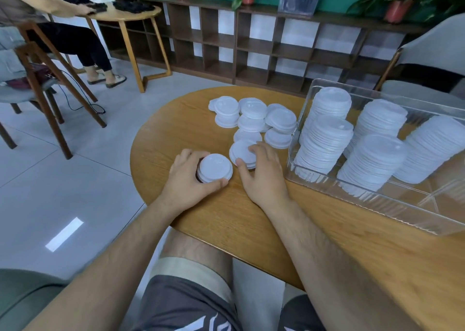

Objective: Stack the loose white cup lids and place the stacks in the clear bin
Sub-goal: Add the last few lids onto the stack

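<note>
Head view, from the left: at the far edge another person (37, 11) sits at a second wooden table (130, 13), hands on something dark that I cannot make out. Nearer, my left hand (187, 179) rests on the round wooden table (201, 217) and grips a short stack of white lids (214, 168). The thumb curls along its near edge and the fingers wrap round the far left side, so the stack's top stays uncovered. Just beside it, my right hand (261, 172) lies palm down, fingers fairly straight and spread on top of a small pile of lids (241, 152), with the thumb touching that pile's near edge. Whether it truly pinches the pile I cannot tell; it looks laid flat. Beyond both hands the loose lids (253, 119) sit in a cluster on the table, some overlapping, some two or three high. To the right stands the clear bin (377, 204), close to the cluster. Inside it several tall lid stacks (324, 139) lean against one another, tilted toward the bin's far side.
</note>
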Demonstrator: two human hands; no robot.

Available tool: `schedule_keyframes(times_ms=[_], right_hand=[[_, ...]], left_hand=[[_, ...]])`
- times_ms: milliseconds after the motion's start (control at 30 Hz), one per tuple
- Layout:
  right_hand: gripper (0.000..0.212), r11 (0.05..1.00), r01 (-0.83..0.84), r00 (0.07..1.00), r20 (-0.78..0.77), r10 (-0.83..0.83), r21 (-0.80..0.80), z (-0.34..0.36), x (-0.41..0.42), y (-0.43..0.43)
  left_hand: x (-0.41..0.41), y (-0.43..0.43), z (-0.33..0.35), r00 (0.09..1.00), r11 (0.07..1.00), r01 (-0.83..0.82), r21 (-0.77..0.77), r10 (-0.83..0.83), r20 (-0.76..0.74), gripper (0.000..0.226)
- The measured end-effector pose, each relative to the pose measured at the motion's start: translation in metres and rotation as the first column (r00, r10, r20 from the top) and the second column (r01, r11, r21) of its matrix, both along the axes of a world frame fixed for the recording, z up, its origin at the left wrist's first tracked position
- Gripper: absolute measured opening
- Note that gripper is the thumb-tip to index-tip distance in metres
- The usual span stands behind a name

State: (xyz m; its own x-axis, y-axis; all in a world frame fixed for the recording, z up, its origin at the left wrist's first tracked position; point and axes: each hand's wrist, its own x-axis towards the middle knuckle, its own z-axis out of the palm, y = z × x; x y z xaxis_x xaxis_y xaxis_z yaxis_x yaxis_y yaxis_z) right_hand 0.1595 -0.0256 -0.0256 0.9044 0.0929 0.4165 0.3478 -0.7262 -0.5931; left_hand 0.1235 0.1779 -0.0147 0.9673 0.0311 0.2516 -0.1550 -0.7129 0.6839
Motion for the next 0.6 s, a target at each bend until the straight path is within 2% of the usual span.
schedule_keyframes(times_ms=[133, 233, 367, 500, 600], right_hand=[[0.044, 0.999, -0.028, 0.999, -0.025, 0.029, 0.032, 0.003, -0.007, -0.005], [0.044, 0.999, -0.038, 0.999, -0.024, 0.039, 0.037, 0.003, -0.007, -0.005], [0.045, 0.996, -0.057, 0.998, -0.024, 0.059, 0.075, 0.006, -0.008, -0.005], [0.045, 0.978, -0.131, 0.991, -0.006, 0.134, 0.163, 0.011, -0.012, -0.006], [0.043, 0.955, -0.219, 0.974, -0.006, 0.225, 0.198, 0.013, -0.016, -0.005]], left_hand=[[0.000, -0.001, -0.002, 0.996, 0.974, 0.085, 0.208, -0.086, -0.004, 0.095], [0.001, -0.002, -0.002, 0.992, 0.956, 0.126, 0.265, -0.120, -0.038, 0.105], [-0.002, -0.003, 0.005, 0.991, 0.974, 0.132, 0.182, -0.126, -0.048, 0.105], [-0.006, -0.001, 0.006, 0.990, 0.990, 0.140, -0.012, -0.139, 0.025, 0.084], [-0.005, 0.001, 0.005, 0.968, 0.969, 0.243, -0.034, -0.240, 0.067, 0.073]])
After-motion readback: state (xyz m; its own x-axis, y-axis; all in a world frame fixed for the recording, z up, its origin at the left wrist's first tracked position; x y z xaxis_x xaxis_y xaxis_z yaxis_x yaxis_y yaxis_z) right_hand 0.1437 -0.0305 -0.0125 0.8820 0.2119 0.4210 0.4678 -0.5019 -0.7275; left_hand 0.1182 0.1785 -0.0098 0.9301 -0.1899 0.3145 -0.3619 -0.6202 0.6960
